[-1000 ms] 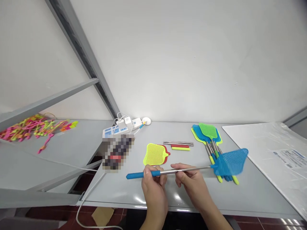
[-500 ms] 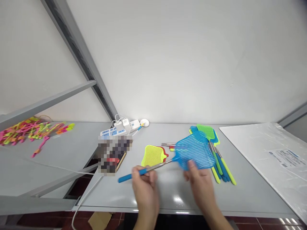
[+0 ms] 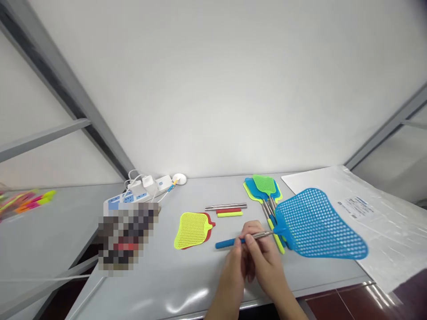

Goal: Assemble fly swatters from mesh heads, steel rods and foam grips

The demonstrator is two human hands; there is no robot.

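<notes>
A blue fly swatter (image 3: 322, 226) with a perforated head is held level above the table's front part, its head out to the right. My left hand (image 3: 237, 262) is closed around its blue grip near the metal rod. Right beside it, my right hand (image 3: 265, 260) pinches the swatter's metal rod. Left of my hands lies a yellow swatter head (image 3: 193, 229) on top of a red swatter head (image 3: 211, 226). Metal rods (image 3: 225, 206), a red grip (image 3: 228, 210) and a yellow grip (image 3: 230, 214) lie beyond my hands.
Assembled swatters (image 3: 263, 184) in green, blue and yellow are piled at the right, partly behind the held one. A white wrapped sheet (image 3: 320, 186) lies at far right. A power strip (image 3: 128, 198) with chargers and a pixelated object (image 3: 128, 235) are at left.
My right hand has gone from the blue swatter's head to its rod, next to my left hand. The head has swung out to the right. The camera view has turned right.
</notes>
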